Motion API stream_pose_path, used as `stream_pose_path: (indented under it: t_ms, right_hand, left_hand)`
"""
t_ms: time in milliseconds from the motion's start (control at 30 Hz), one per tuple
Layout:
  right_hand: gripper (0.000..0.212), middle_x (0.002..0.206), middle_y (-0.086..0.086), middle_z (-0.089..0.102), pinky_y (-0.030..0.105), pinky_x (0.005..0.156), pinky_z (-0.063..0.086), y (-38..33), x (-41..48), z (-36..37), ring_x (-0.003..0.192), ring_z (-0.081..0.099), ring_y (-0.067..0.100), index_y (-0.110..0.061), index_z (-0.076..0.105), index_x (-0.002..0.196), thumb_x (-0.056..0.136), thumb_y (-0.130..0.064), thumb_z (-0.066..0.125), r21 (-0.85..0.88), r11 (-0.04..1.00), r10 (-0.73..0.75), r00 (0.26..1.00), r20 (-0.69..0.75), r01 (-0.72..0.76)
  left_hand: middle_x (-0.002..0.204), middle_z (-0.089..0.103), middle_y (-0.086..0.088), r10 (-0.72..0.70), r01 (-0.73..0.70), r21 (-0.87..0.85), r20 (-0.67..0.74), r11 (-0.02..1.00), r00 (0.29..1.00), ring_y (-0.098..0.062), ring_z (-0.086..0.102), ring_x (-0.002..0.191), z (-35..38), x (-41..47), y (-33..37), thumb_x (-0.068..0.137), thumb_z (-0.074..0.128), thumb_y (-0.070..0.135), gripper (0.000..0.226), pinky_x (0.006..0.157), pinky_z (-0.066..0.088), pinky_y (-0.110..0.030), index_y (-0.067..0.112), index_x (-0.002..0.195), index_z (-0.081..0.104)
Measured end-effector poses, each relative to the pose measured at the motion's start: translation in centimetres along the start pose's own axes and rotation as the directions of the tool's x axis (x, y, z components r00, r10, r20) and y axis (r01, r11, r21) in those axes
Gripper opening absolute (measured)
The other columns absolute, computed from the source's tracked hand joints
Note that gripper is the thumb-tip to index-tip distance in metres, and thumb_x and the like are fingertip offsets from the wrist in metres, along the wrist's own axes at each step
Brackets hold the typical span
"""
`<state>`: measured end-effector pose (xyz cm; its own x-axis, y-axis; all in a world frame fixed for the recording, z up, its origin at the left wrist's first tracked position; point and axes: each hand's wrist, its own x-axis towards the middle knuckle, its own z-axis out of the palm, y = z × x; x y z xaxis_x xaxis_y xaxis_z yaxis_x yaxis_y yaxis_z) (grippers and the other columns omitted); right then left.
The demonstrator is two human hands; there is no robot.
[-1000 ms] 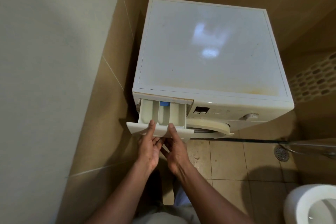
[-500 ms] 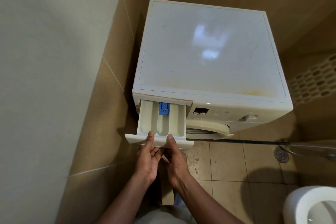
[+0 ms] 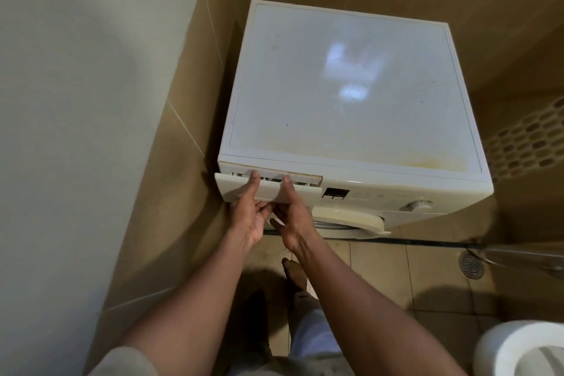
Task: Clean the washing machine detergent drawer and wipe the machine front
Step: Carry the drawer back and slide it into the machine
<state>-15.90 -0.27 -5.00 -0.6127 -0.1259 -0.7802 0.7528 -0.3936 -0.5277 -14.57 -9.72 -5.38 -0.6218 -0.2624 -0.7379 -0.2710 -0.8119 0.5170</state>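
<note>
So the detergent drawer [image 3: 305, 192] sits at the top left corner of the washing machine [image 3: 351, 85] front, nearly all the way in; only a thin strip of its compartments shows above the front panel, right under the lid's front edge.

Both hands are on that panel; the left hand [image 3: 248, 217] grips it from below with the thumb laid up over the face to the top edge and the fingers [image 3: 265, 207] curled under the bottom edge; the right hand [image 3: 294, 217] is just beside it with the same hold, thumb up top, fingers tucked underneath; the two hands almost touch below the panel.

Just right of the drawer is a small dark display [image 3: 335, 193]; the dial [image 3: 416, 205] is toward the right edge of the front; the door [image 3: 351, 221] bulges out beneath; there's a yellowish stain along the lid's front edge.

On the tiled floor: a bare foot [image 3: 294, 273] below the hands; a floor drain [image 3: 472, 265] off to the right; a toilet [image 3: 518, 348] near the bottom right corner.
</note>
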Motion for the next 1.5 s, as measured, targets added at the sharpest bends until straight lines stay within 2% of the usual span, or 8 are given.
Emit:
stream_pose_path:
  t_ms: [100, 300, 667, 967, 1067, 1200, 1333, 1500]
  right_hand:
    - [0.06, 0.106, 0.013, 0.075, 0.041, 0.085, 0.057, -0.9, 0.7, 0.3, 0.1, 0.072, 0.025, -0.008, 0.067, 0.114, 0.075, -0.051, 0.079, -0.002, 1.0, 0.014, 1.0, 0.003, -0.014]
    - [0.081, 0.11, 0.011, 0.075, 0.043, 0.089, 0.051, -1.5, 1.7, 0.7, 0.108, 0.068, 0.024, -0.009, 0.066, 0.117, 0.059, -0.063, 0.083, -0.062, 0.998, 0.027, 1.0, 0.006, -0.027]
    - [0.061, 0.109, 0.014, 0.075, 0.052, 0.098, 0.052, 0.4, -0.1, -0.4, 0.104, 0.071, 0.025, -0.01, 0.066, 0.116, 0.074, -0.053, 0.078, -0.034, 0.999, -0.01, 0.999, 0.034, 0.011]
    - [0.052, 0.113, 0.012, 0.074, 0.045, 0.099, 0.05, 4.4, -5.9, -3.9, 0.108, 0.07, 0.023, -0.008, 0.066, 0.122, 0.085, -0.044, 0.071, -0.078, 0.995, 0.061, 0.995, 0.076, -0.055]
    - [0.051, 0.116, 0.014, 0.073, 0.04, 0.097, 0.051, 5.5, -7.3, -4.6, 0.11, 0.07, 0.024, -0.005, 0.062, 0.126, 0.087, -0.037, 0.07, -0.049, 0.996, 0.08, 0.994, 0.077, -0.076]
    - [0.052, 0.12, 0.019, 0.07, 0.047, 0.107, 0.046, 6.1, -8.1, -5.2, 0.114, 0.067, 0.03, -0.003, 0.06, 0.129, 0.089, -0.035, 0.07, 0.003, 0.993, 0.121, 0.984, 0.128, -0.122]
    - [0.046, 0.116, 0.019, 0.072, 0.043, 0.101, 0.051, 5.7, -8.0, -5.0, 0.11, 0.069, 0.029, -0.002, 0.062, 0.124, 0.09, -0.031, 0.069, 0.013, 0.993, 0.114, 0.985, 0.131, -0.117]
    - [0.051, 0.112, 0.013, 0.075, 0.04, 0.092, 0.054, 4.6, -6.4, -4.2, 0.107, 0.071, 0.024, -0.006, 0.065, 0.122, 0.085, -0.041, 0.07, -0.063, 0.996, 0.073, 0.993, 0.09, -0.068]
  left_hand:
    - [0.126, 0.065, -0.023, 0.004, -0.004, 0.003, 0.01, 1.0, 1.0, -0.035, 0.065, 0.115, 0.6, 1.1, 0.5, 0.07, 0.083, 0.037, 0.078, 0.096, 0.056, -0.046, 0.008, 0.134, 0.051]
    - [0.125, 0.066, -0.024, -0.004, 0.003, 0.019, 0.023, 1.0, 1.0, -0.037, 0.066, 0.112, 1.1, 2.3, 1.0, 0.068, 0.086, 0.04, 0.079, 0.092, 0.058, -0.045, 0.009, 0.133, 0.053]
    - [0.124, 0.066, -0.022, -0.004, 0.003, 0.024, 0.016, 1.0, 1.0, -0.033, 0.065, 0.115, -0.2, -0.1, -0.1, 0.084, 0.075, 0.034, 0.057, 0.094, 0.056, -0.043, 0.009, 0.13, 0.054]
    - [0.116, 0.07, -0.022, -0.047, 0.052, 0.061, -0.08, 0.997, 0.996, -0.032, 0.067, 0.11, -4.6, -6.0, -2.8, 0.088, 0.069, 0.028, 0.034, 0.1, 0.051, -0.043, 0.009, 0.114, 0.062]
    - [0.115, 0.071, -0.021, -0.058, 0.063, 0.072, -0.073, 0.995, 0.996, -0.032, 0.069, 0.109, -6.0, -7.1, -3.5, 0.08, 0.071, 0.032, 0.045, 0.097, 0.052, -0.043, 0.008, 0.117, 0.062]
    - [0.118, 0.072, -0.018, -0.056, 0.06, 0.099, -0.049, 0.993, 0.997, -0.031, 0.067, 0.114, -7.3, -7.4, -4.1, 0.081, 0.07, 0.034, 0.05, 0.107, 0.046, -0.049, 0.01, 0.123, 0.061]
    - [0.12, 0.07, -0.019, -0.052, 0.057, 0.102, -0.052, 0.993, 0.997, -0.033, 0.065, 0.116, -7.3, -7.2, -4.1, 0.082, 0.07, 0.033, 0.047, 0.108, 0.045, -0.051, 0.011, 0.122, 0.061]
    - [0.121, 0.068, -0.021, -0.037, 0.04, 0.097, -0.034, 0.994, 0.999, -0.032, 0.066, 0.113, -5.7, -6.0, -3.1, 0.087, 0.068, 0.031, 0.038, 0.103, 0.049, -0.047, 0.01, 0.118, 0.062]
